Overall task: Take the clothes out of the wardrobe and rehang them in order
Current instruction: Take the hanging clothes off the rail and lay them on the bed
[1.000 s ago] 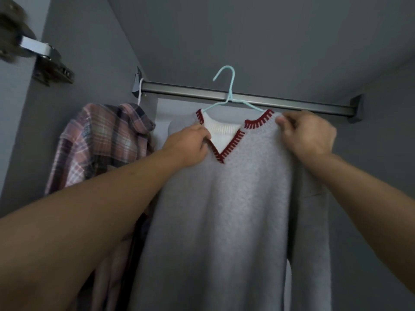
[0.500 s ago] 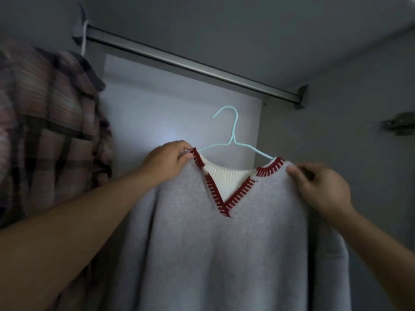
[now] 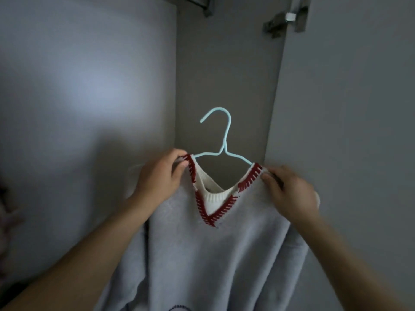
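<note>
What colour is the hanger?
Light blue; the hanger shows best in the head view, its hook sticking up above the sweater.

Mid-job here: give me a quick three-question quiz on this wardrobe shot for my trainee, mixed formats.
1. True or false: the light blue hanger has its hook over the rail.
2. Multiple choice: where does the left hand grip the grey sweater? A) at the hem B) at the shoulder beside the red-stitched V-neck collar C) on a sleeve cuff
3. Fill in: the right hand pinches the sweater at its other ____.

Key
1. False: the hook is free in the air, well below the rail end at the top of the view.
2. B
3. shoulder
</note>
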